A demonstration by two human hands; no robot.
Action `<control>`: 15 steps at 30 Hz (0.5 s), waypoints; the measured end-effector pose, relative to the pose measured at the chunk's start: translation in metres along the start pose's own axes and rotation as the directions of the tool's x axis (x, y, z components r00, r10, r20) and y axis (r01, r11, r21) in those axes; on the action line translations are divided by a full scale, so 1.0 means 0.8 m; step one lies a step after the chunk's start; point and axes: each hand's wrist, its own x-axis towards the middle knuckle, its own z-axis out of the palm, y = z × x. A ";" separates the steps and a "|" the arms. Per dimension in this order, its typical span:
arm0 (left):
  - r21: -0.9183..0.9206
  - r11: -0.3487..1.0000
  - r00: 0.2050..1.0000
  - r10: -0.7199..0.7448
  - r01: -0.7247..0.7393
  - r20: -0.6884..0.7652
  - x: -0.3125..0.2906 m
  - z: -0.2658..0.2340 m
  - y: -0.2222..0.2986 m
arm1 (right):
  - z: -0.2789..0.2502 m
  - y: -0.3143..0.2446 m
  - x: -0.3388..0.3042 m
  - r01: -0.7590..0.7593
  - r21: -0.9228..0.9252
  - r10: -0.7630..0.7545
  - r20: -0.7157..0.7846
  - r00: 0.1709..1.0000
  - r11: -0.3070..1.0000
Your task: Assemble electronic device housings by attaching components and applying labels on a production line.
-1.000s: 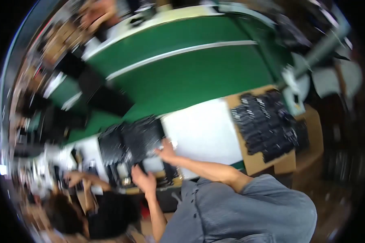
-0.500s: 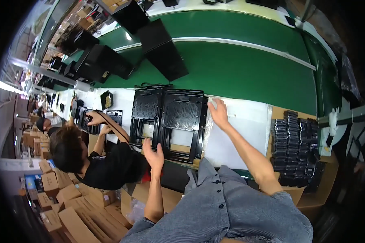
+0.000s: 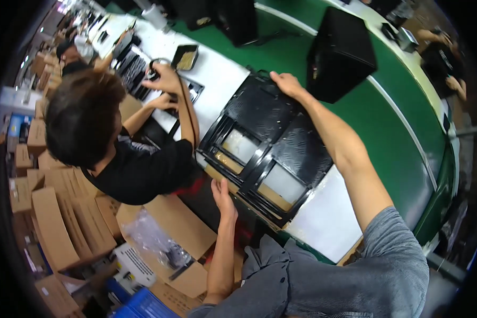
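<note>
Two black plastic panels lie side by side on the white worktop, a left panel (image 3: 252,103) and a right panel (image 3: 305,146). Each has a textured solid part and a rectangular opening nearer me. My right hand (image 3: 287,85) reaches across to the far edge of the panels, fingers stretched out; whether it touches them is unclear. At their near edge, my left hand (image 3: 225,201) is raised with its fingers extended and holds nothing visible. Its fingertips are close to the rim of the left panel, and contact cannot be made out.
Beyond the white worktop (image 3: 323,212) runs a green conveyor belt (image 3: 403,153) carrying a black computer case (image 3: 340,55). A co-worker (image 3: 138,159) works close on my left, near a small black tray (image 3: 185,57). Cardboard boxes (image 3: 71,217) and a blue bin (image 3: 146,305) stand below left.
My view has turned leftward. My right hand has gone from beside the right panel to the far edge of the panels. My left hand stays near the front edge, fingers still extended.
</note>
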 end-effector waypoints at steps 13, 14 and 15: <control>-0.206 0.976 0.995 -0.085 0.073 -0.053 0.016 0.047 0.058 | 0.020 -0.013 -0.032 -0.189 0.157 0.131 0.323 0.937 0.969; -0.228 0.970 0.992 -0.099 0.078 -0.081 0.014 0.042 0.058 | 0.020 -0.021 -0.038 -0.228 0.178 0.151 0.366 0.919 0.957; -0.219 0.972 0.992 -0.099 0.081 -0.075 0.013 0.033 0.054 | 0.022 -0.028 -0.043 -0.235 0.185 0.156 0.362 0.919 0.954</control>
